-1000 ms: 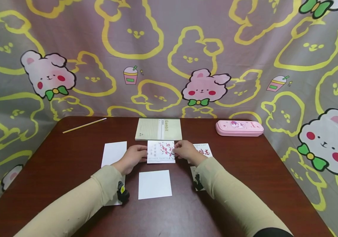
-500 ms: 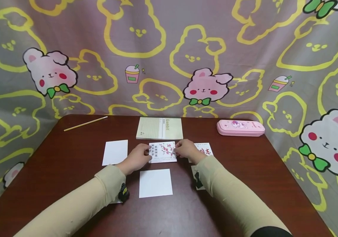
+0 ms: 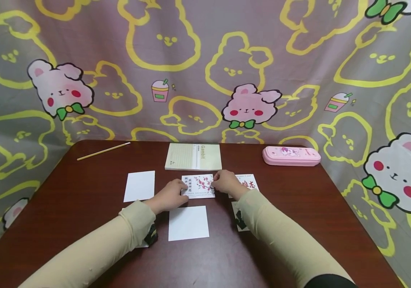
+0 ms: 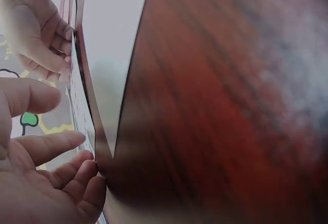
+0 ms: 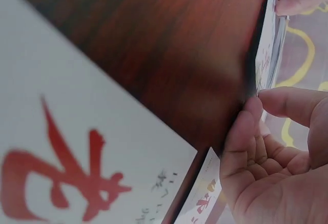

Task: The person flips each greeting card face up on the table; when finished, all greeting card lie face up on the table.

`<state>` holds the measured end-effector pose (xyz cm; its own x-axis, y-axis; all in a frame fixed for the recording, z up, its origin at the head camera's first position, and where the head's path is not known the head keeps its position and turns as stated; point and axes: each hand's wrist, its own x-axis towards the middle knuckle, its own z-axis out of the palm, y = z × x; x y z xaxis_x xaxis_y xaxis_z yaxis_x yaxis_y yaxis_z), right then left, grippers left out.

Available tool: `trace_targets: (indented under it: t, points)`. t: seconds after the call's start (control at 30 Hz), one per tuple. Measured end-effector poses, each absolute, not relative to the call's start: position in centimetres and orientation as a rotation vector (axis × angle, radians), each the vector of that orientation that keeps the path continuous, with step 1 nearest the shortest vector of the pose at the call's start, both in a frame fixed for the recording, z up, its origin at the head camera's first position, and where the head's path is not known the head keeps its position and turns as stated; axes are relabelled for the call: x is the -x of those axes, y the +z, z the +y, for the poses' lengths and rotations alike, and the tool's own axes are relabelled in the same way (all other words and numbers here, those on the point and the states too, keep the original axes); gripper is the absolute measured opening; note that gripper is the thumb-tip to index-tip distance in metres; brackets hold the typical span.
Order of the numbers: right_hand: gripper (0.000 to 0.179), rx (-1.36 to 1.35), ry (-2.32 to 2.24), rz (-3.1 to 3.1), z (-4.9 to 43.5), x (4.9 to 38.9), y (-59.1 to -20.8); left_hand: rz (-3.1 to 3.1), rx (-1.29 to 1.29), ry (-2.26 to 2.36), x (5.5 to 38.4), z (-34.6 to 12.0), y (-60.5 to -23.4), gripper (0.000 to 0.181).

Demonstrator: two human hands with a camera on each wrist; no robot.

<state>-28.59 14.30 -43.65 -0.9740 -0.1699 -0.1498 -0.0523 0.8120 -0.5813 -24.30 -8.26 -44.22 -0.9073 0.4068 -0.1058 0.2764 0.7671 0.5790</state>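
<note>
In the head view, a white card printed with red blossoms and dark characters (image 3: 199,186) lies on the table between my hands. My right hand (image 3: 228,183) pinches its right edge; the right wrist view shows thumb and fingertips meeting at a corner of the card (image 5: 265,49). At its left edge, my left hand (image 3: 168,196) rests with relaxed fingers, the thumb apart, as the left wrist view shows. A blank white card (image 3: 189,223) lies just in front. To the left is another blank card (image 3: 139,186); to the right, a card with red characters (image 3: 250,183) is partly hidden.
At the back of the table stand out a notebook (image 3: 193,156), a pink pencil case (image 3: 291,156) and a pencil (image 3: 103,151). Under my right cuff another card (image 3: 242,229) is mostly covered. One more pale card shows slightly below my left cuff. A patterned curtain (image 3: 187,80) hangs behind.
The blossom card came down flat and shifted slightly right. My left hand loosened its grip on the left edge, its thumb spreading away. My right hand stayed on the right edge.
</note>
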Motion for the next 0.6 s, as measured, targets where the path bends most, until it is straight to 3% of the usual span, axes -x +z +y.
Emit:
trace_targets:
  t: [0.2,0.47,0.6]
  points:
    - [0.009,0.124,-0.934,2.757,14.5,28.8,-44.1,2.742,-0.517,0.858,24.2,-8.1,-44.1,0.043]
    - [0.010,0.169,-1.160,2.557,15.0,27.2,-43.4,2.734,-0.292,1.134,23.2,-9.0,-44.1,0.052]
    - [0.010,0.207,-1.305,2.373,15.3,25.7,-43.1,2.716,-0.395,1.135,21.6,-9.6,-43.3,0.052]
